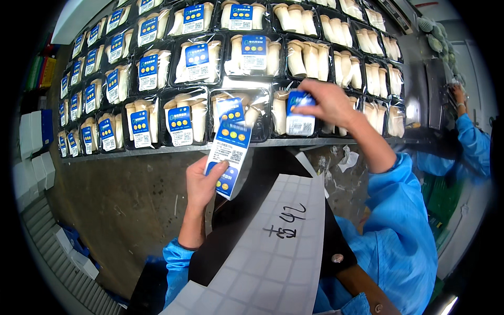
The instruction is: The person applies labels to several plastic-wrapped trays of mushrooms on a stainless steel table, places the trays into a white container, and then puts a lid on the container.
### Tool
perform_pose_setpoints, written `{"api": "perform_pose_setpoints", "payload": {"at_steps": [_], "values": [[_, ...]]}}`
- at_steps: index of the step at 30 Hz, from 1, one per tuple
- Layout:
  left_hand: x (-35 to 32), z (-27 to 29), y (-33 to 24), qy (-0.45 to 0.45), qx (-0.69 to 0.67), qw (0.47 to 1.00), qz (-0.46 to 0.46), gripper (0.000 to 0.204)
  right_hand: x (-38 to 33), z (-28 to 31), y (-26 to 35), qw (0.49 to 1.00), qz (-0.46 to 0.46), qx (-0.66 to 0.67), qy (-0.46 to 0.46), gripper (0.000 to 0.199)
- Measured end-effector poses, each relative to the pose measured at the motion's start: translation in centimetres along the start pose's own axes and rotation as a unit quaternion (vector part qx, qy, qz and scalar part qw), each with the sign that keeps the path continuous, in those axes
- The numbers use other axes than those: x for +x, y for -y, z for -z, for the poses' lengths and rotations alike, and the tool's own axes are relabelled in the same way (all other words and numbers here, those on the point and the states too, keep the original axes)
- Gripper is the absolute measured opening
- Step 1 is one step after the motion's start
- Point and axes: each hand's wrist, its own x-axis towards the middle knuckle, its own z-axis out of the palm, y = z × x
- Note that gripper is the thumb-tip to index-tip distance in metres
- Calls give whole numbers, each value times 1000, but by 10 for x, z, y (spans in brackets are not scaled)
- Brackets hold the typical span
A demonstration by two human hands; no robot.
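In my left hand (202, 181) is a strip of blue and white labels (229, 149), pinched between thumb and fingers just off the table's front edge. My right hand (331, 105) has its fingers curled on a single blue and white label (300, 125), which lies over a black tray of king oyster mushrooms (280, 116) in the front row. Part of that label is covered by my fingers. The neighbouring wrapped mushroom tray (255, 114) carries a label, and the top of my strip overlaps it in view.
Rows of wrapped mushroom trays cover the metal table (220, 148); those leftward bear labels, several rightward show none. A white sheet with handwriting (273, 257) hangs at my front. White boxes (37, 131) stand left. Another person's blue sleeve (472, 136) shows at right.
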Motion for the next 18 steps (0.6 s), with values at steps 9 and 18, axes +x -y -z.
{"api": "perform_pose_setpoints", "payload": {"at_steps": [9, 18], "values": [[6, -22, -16, 18, -24, 999, -39, 22, -26, -49, 16, 990, -89, -87, -68, 47], [24, -39, -25, 49, 20, 996, -71, 23, -26, -22, -4, 991, 46, 102, -77, 28]]}}
